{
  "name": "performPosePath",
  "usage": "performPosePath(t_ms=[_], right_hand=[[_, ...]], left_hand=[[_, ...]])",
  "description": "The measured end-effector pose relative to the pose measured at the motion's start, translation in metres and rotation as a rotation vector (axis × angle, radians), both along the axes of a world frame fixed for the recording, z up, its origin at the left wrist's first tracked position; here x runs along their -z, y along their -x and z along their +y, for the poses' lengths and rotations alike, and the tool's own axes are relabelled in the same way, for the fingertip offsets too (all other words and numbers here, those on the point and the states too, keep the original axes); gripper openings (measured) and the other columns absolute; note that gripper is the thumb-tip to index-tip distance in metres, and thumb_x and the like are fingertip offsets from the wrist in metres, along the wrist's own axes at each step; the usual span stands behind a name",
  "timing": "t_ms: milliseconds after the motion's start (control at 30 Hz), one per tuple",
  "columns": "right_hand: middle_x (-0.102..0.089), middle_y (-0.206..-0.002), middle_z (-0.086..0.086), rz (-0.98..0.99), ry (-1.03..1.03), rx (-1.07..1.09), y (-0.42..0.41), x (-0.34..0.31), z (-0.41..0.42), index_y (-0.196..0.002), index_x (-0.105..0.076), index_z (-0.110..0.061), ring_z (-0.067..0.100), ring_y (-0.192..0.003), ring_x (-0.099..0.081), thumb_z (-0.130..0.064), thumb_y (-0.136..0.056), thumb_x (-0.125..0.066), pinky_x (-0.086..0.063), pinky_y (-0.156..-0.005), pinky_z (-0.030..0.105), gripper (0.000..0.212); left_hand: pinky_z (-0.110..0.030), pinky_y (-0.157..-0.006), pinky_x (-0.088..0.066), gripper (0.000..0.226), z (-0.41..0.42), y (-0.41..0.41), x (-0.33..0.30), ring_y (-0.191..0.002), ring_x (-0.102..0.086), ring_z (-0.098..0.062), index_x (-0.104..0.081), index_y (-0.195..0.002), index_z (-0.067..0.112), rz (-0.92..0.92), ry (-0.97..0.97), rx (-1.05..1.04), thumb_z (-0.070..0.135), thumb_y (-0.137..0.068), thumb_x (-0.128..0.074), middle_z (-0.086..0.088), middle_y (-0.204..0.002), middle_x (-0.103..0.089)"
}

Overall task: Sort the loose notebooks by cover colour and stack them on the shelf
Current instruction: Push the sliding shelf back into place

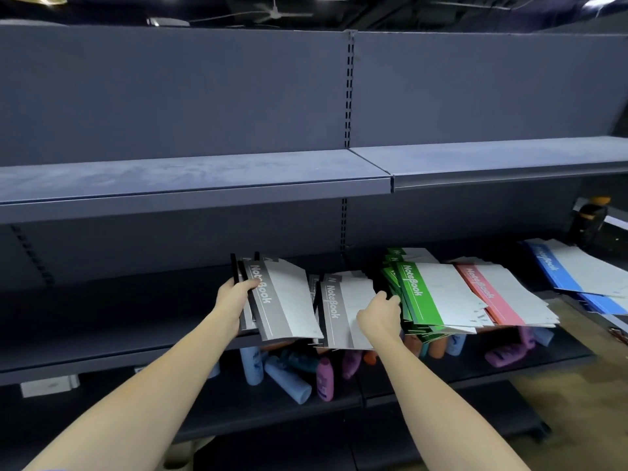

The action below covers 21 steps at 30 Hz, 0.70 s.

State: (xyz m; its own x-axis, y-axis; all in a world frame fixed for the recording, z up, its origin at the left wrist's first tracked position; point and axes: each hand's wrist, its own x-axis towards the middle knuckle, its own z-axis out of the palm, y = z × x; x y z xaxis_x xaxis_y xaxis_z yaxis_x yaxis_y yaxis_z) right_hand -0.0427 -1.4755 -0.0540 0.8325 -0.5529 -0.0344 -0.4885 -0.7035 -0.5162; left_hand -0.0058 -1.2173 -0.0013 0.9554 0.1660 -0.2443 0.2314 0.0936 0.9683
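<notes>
Sorting looked mostly done, judging by how things lay on the middle shelf: green notebooks sat in one pile, pink notebooks just beside them to the right, blue notebooks further right w/ a gap between. The grey notebooks weren't squared up yet. The left hand gripped a tilted grey bunch by the spine edge, fingers curled round it, while the right hand rested on a second grey pile just beside the green one, fingers bent over its right edge (whether it pinched a cover or only pressed, couldn't tell). Left to do, prob.: merge the two grey lots into one stack and tidy the fanned-out piles, several overhanging the shelf front. Bottles lay jumbled on the lower shelf, not part of the job.
</notes>
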Motion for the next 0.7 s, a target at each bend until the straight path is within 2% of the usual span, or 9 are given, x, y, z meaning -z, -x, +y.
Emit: performPosePath(t_ms=[67, 100, 167, 233, 300, 400, 500, 600, 700], right_hand=[[-0.04, -0.137, 0.018, 0.05, 0.062, -0.041, 0.002, -0.003, 0.003, -0.127, -0.049, -0.005, 0.034, -0.122, -0.044, -0.016, -0.09, -0.056, -0.043, -0.1, 0.04, 0.039], [-0.041, -0.137, 0.017, 0.068, 0.084, -0.054, 0.003, -0.003, 0.005, -0.126, -0.051, -0.007, 0.034, -0.124, -0.043, -0.018, -0.09, -0.056, -0.04, -0.103, 0.041, 0.038], [-0.043, -0.136, 0.016, 0.061, 0.117, -0.067, 0.003, -0.003, 0.008, -0.124, -0.054, -0.009, 0.034, -0.125, -0.041, -0.019, -0.09, -0.055, -0.036, -0.105, 0.041, 0.036], [-0.046, -0.134, 0.014, -0.023, 0.134, -0.115, 0.003, -0.005, 0.012, -0.125, -0.058, -0.012, 0.032, -0.122, -0.042, -0.021, -0.094, -0.053, -0.036, -0.102, 0.038, 0.033], [-0.058, -0.123, 0.01, -0.145, -0.06, -0.211, 0.003, -0.011, 0.023, -0.122, -0.061, -0.011, 0.026, -0.112, -0.052, -0.026, -0.1, -0.051, -0.042, -0.096, 0.034, 0.029], [-0.062, -0.094, 0.003, -0.133, -0.524, -0.291, 0.006, -0.022, 0.042, -0.107, -0.062, -0.008, 0.019, -0.091, -0.058, -0.038, -0.095, -0.064, -0.05, -0.091, 0.035, 0.033], [-0.062, -0.112, 0.008, -0.111, -0.721, -0.145, 0.006, -0.021, 0.041, -0.118, -0.058, -0.005, 0.021, -0.1, -0.056, -0.03, -0.081, -0.083, -0.048, -0.087, 0.031, 0.051], [-0.063, -0.119, 0.011, -0.111, -0.739, -0.054, 0.007, -0.019, 0.028, -0.124, -0.056, -0.002, 0.024, -0.101, -0.057, -0.024, -0.084, -0.08, -0.045, -0.082, 0.031, 0.052], [-0.058, -0.101, 0.005, -0.098, -0.667, -0.058, 0.011, -0.015, 0.016, -0.103, -0.054, -0.008, 0.018, -0.085, -0.055, -0.019, -0.09, -0.07, -0.043, -0.07, 0.026, 0.024]], left_hand=[[-0.026, -0.077, -0.038, 0.04, 0.001, 0.008, -0.004, -0.079, -0.052, -0.011, -0.05, -0.134, 0.015, -0.022, 0.045, -0.01, 0.013, -0.096, -0.063, 0.003, -0.091, -0.057], [-0.028, -0.084, -0.037, 0.052, 0.002, 0.017, -0.01, -0.094, -0.057, -0.018, -0.044, -0.144, 0.01, -0.024, 0.079, -0.02, 0.014, -0.095, -0.064, -0.002, -0.107, -0.061], [-0.037, -0.101, -0.035, 0.071, 0.008, 0.011, -0.004, -0.131, -0.047, -0.029, -0.028, -0.155, 0.01, -0.018, 0.106, -0.026, 0.017, -0.094, -0.066, -0.009, -0.146, -0.048], [-0.039, -0.102, -0.039, 0.067, 0.009, 0.011, -0.001, -0.128, -0.05, -0.03, -0.036, -0.151, 0.014, 0.002, 0.111, -0.013, 0.019, -0.093, -0.068, -0.006, -0.144, -0.049], [-0.036, -0.09, -0.049, 0.051, 0.008, 0.009, 0.004, -0.104, -0.062, -0.025, -0.053, -0.133, 0.016, 0.027, 0.125, 0.026, 0.025, -0.087, -0.073, -0.005, -0.124, -0.063], [-0.049, -0.098, -0.05, 0.104, 0.014, -0.029, 0.054, -0.116, -0.062, -0.031, -0.048, -0.142, 0.022, 0.038, 0.17, 0.097, 0.049, -0.051, -0.09, -0.007, -0.133, -0.062], [-0.055, -0.1, -0.048, 0.126, 0.018, -0.081, 0.12, -0.122, -0.059, -0.032, -0.043, -0.146, 0.026, 0.099, 0.145, 0.095, 0.059, -0.036, -0.096, -0.007, -0.139, -0.059], [-0.055, -0.092, -0.053, 0.114, 0.004, -0.04, 0.08, -0.116, -0.064, -0.032, -0.044, -0.145, 0.019, 0.112, 0.182, 0.111, 0.046, -0.048, -0.099, -0.011, -0.132, -0.064], [-0.058, -0.086, -0.056, 0.086, -0.008, 0.001, 0.035, -0.102, -0.07, -0.034, -0.047, -0.139, 0.011, 0.088, 0.214, 0.126, 0.019, -0.066, -0.092, -0.015, -0.118, -0.07]])
